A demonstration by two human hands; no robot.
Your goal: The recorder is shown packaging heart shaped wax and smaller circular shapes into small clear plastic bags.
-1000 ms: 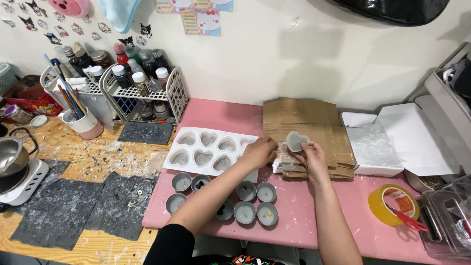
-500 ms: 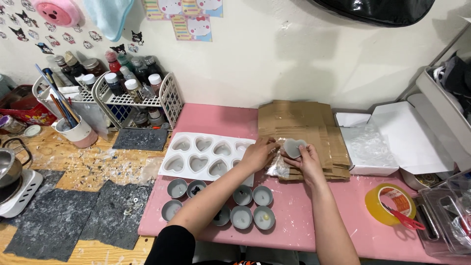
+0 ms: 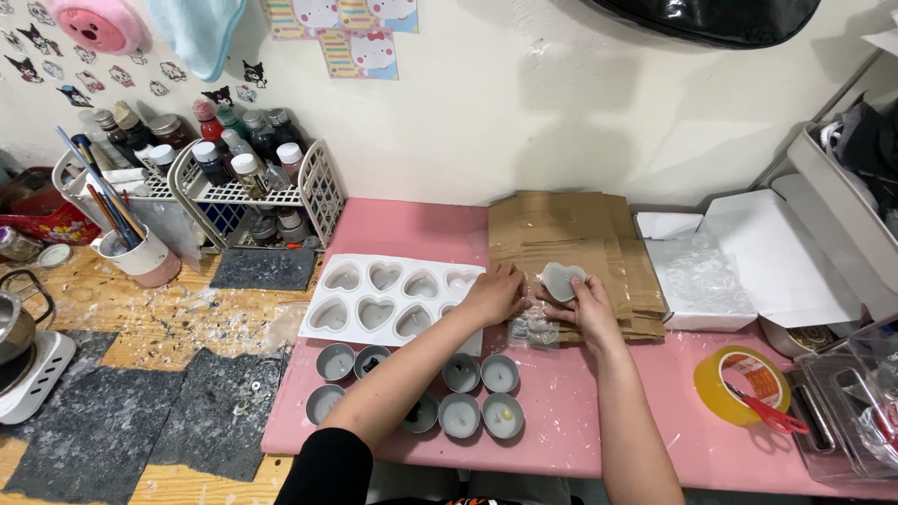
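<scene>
Heart piece out of the mould, mould largely emptied

I see my right hand (image 3: 587, 309) pinching a pale grey heart-shaped piece (image 3: 560, 280) over the brown cardboard (image 3: 571, 234). My left hand (image 3: 493, 295) rests closed beside it on the white heart mould's (image 3: 374, 299) edge, over a crumpled clear wrapper (image 3: 535, 327). By my judgement, unmoulding is mostly done: visible cavities look empty. Round grey tins (image 3: 460, 411) sit on the pink counter (image 3: 580, 411).

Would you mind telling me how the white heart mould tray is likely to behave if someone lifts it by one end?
The white heart mould tray looks thin-walled and rubbery, so it would probably sag. Its cavities seem filled, which likely adds weight. Lying flat on the pink table, it seems unlikely to tip or roll.
</scene>
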